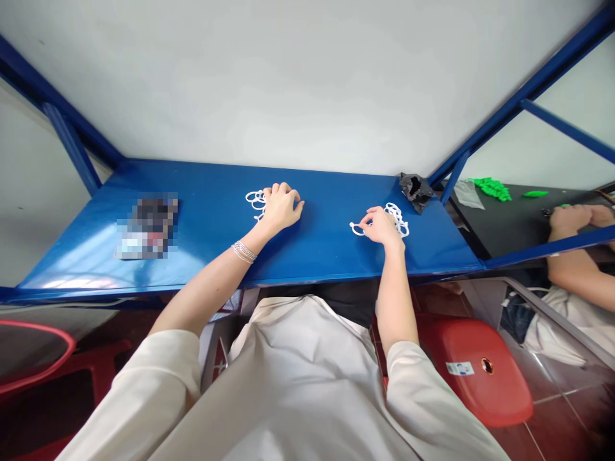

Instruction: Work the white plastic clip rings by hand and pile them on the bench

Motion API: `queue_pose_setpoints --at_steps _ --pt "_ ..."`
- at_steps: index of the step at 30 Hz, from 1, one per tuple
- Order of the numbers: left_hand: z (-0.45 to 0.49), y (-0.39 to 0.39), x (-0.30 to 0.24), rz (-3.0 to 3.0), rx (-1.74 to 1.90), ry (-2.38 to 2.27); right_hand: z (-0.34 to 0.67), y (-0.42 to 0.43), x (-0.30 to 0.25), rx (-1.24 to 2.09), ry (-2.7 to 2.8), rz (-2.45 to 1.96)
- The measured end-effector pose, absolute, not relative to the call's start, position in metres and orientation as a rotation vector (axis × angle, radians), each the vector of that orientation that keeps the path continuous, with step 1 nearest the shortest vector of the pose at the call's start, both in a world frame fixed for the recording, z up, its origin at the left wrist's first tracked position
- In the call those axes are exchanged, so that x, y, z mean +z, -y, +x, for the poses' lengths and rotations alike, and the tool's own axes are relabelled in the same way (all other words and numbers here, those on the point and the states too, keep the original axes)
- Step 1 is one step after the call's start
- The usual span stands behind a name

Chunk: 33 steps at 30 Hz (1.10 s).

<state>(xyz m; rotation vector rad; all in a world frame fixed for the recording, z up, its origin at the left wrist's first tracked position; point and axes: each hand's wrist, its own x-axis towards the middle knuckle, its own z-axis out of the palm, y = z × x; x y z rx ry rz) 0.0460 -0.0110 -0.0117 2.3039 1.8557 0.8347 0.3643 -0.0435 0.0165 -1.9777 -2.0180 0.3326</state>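
Note:
Two small clusters of linked white plastic rings lie on a blue table top. My left hand, wearing silver bangles, rests palm down with curled fingers against the left cluster, which is partly hidden under it. Further right, my right hand pinches a ring of the right cluster between its fingers. The rest of that cluster shows beyond the hand.
A crumpled black bag sits at the table's far right corner, and a pixelated flat item lies at the left. Blue metal framing surrounds the table. To the right, a co-worker's hand works at a dark table holding green pieces. A red stool stands below.

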Motion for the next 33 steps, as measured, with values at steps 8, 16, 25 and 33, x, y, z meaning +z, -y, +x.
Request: queue_pose_setpoints --at_steps 8,16,25,33 --pt "0.062 0.021 -0.015 2.148 1.091 -1.264 0.302 0.032 0.023 0.284 2.049 -1.344" --pt "0.057 0.004 -0.030 1.973 1.228 -1.342 0.238 -0.030 0.020 0.713 2.199 -1.237" --pt "0.054 0.006 -0.032 2.001 1.070 -1.113 0.226 -0.044 -0.022 0.871 1.858 -1.167" --pt "0.056 0.005 -0.029 1.924 1.095 -1.085 0.208 -0.037 -0.033 1.059 1.516 -1.100"
